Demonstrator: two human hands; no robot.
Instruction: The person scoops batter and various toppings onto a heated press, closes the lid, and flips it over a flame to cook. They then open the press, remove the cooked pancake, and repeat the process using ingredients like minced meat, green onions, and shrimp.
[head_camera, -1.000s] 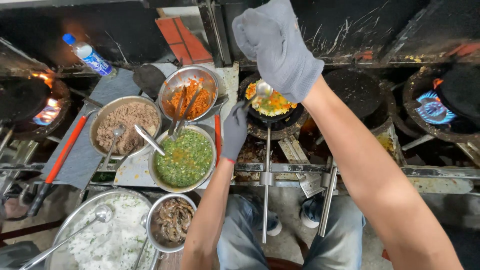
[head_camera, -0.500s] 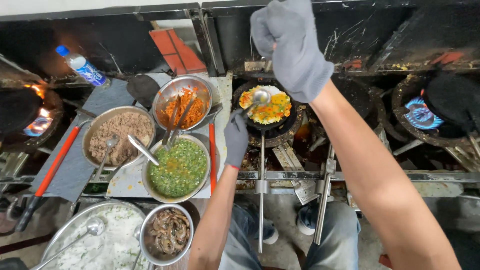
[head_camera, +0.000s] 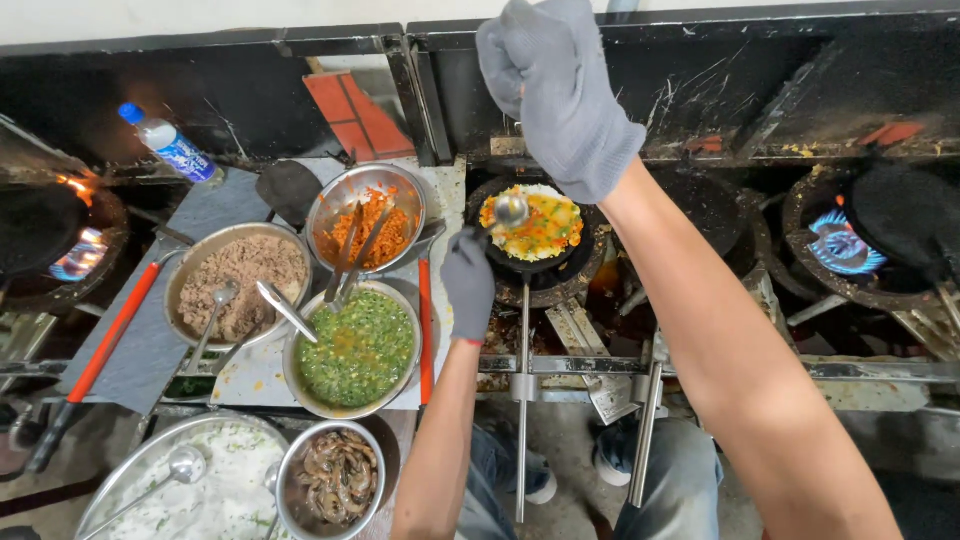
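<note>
1. Here, the right hand (head_camera: 562, 95) was raised high over the stove in a grey glove, its grip clamped round the top of a ladle handle; the handle itself was mostly hidden behind the glove.

2. The ladle (head_camera: 510, 209) hung almost straight down from that grip — its long axis ran from the fist above to the bowl below, and the bowl was seen just over the near-left part of the small pan (head_camera: 533, 235).

3. The left hand (head_camera: 468, 283), also gloved in grey, was lower and nearer the pan; its grip was closed at the pan's left edge, though what exactly was pinched there could not be told.

4. The pan sat on a burner at the middle of the stove, its long metal handle pointing down towards the person.

5. The pan's filling was seen as a round, flat layer — yellow, flecked with orange and green, and pale at the rim.

6. To the left, on the counter (head_camera: 140, 345), steel bowls were set: shredded orange vegetable (head_camera: 370, 222), minced meat (head_camera: 238, 283) and chopped greens (head_camera: 357, 347), each with a utensil resting in it.
</note>
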